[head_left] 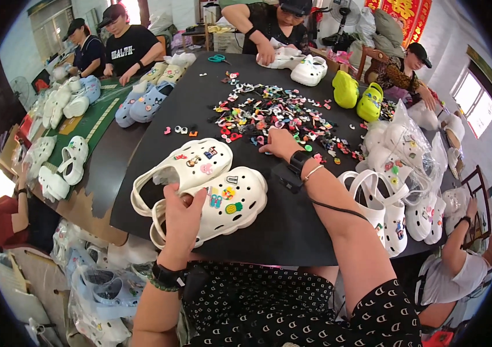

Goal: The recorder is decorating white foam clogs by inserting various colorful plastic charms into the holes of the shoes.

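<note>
A pair of white clogs stands in front of me on the black table. The nearer clog (246,194) carries several charms, among them a pineapple and blue flip-flops. On the farther clog (191,157) sit a pink charm and several others. My left hand (179,217) is closed on the nearer clog's upper, by its foot opening. Across the table, my right hand (280,144) rests at the near edge of a large pile of colourful shoe charms (280,110). Its fingers are bent together; whatever they hold is too small to make out.
White clogs (395,222) and plastic-wrapped pairs crowd the table's right side. Lime clogs (346,89) stand beyond the pile, blue clogs (152,103) at the far left. Teal scissors (218,58) lie near the far edge. Several co-workers sit around. Bagged clogs (104,289) lie at lower left.
</note>
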Action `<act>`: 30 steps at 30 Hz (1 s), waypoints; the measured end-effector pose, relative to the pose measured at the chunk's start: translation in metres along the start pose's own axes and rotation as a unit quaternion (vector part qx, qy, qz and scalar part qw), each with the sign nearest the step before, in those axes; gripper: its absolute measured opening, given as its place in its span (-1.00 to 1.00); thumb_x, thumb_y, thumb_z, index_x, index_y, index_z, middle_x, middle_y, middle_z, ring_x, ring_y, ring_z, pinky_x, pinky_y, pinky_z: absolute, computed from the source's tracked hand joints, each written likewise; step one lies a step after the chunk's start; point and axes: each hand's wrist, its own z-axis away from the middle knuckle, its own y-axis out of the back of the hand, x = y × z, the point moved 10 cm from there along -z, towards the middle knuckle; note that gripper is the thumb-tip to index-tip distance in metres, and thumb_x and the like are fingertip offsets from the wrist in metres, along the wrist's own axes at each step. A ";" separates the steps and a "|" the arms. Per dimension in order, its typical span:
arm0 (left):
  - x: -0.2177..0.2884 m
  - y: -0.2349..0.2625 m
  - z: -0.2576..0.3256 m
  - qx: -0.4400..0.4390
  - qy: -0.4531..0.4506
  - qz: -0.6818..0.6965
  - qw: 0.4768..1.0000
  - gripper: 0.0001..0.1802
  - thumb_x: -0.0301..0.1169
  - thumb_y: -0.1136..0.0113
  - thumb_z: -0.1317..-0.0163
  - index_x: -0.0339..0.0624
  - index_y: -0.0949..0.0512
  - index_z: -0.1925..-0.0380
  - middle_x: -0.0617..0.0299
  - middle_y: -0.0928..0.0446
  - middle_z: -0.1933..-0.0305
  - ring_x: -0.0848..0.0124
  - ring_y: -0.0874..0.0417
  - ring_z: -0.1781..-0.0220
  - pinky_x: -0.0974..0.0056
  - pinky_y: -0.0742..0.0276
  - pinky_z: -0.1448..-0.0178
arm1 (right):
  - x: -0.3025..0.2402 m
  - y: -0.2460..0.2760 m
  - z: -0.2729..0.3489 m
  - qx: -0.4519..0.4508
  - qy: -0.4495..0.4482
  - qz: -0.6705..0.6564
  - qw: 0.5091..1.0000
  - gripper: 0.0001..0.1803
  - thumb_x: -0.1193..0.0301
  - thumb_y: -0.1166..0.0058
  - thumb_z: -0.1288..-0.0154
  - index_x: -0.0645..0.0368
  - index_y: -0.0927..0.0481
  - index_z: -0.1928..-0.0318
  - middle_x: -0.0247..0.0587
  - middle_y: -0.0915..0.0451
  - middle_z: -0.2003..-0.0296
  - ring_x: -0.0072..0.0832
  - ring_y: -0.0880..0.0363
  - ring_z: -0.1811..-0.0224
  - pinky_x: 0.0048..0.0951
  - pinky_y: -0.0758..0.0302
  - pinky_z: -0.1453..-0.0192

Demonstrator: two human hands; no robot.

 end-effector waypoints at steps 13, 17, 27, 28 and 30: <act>0.000 -0.008 0.002 -0.025 0.010 0.019 0.999 -0.44 -0.54 -0.19 -0.31 -0.35 -0.11 -0.19 0.01 -0.55 0.10 0.46 -0.62 0.19 0.42 -0.54 0.23 | 0.016 0.043 0.034 0.178 0.054 -0.074 0.980 -0.84 0.40 -0.19 -0.08 0.26 -0.62 0.38 -0.02 -0.63 0.49 -0.19 -0.65 0.40 -0.25 -0.57 0.24; -0.001 -0.009 -0.002 -0.011 -0.035 0.004 0.999 -0.36 -0.55 -0.17 -0.31 -0.35 -0.05 -0.28 -0.01 -0.54 0.02 0.43 -0.62 0.13 0.38 -0.58 0.17 | -0.028 0.077 0.088 0.169 0.074 -0.233 0.955 -0.83 0.42 -0.19 -0.17 0.27 -0.62 0.29 -0.07 -0.64 0.46 -0.32 -0.63 0.40 -0.33 -0.54 0.25; 0.033 -0.036 0.029 -0.106 -0.159 -0.144 0.971 -0.18 -0.57 -0.17 -0.29 -0.26 0.07 -0.44 -0.06 -0.42 -0.22 0.32 -0.52 -0.18 0.28 -0.45 -0.25 | -0.108 0.067 0.174 0.044 0.179 -0.339 0.923 -0.86 0.55 -0.18 -0.23 0.28 -0.57 0.20 -0.16 -0.63 0.34 -0.49 -0.62 0.30 -0.46 -0.54 0.18; 0.034 -0.036 0.029 -0.107 -0.160 -0.144 0.971 -0.18 -0.57 -0.17 -0.29 -0.26 0.07 -0.44 -0.06 -0.42 -0.22 0.32 -0.52 -0.18 0.28 -0.45 -0.25 | -0.112 0.065 0.178 0.039 0.187 -0.322 0.927 -0.86 0.55 -0.18 -0.22 0.27 -0.57 0.20 -0.14 -0.63 0.34 -0.45 -0.63 0.30 -0.44 -0.55 0.18; 0.031 -0.042 0.031 -0.160 -0.130 -0.056 0.977 -0.15 -0.60 -0.16 -0.28 -0.20 0.09 -0.46 -0.06 -0.33 -0.32 0.29 -0.40 -0.32 0.23 -0.31 -0.39 | -0.113 0.058 0.182 0.042 0.203 -0.303 0.930 -0.86 0.56 -0.19 -0.21 0.26 -0.58 0.20 -0.17 -0.63 0.33 -0.47 -0.64 0.30 -0.46 -0.55 0.17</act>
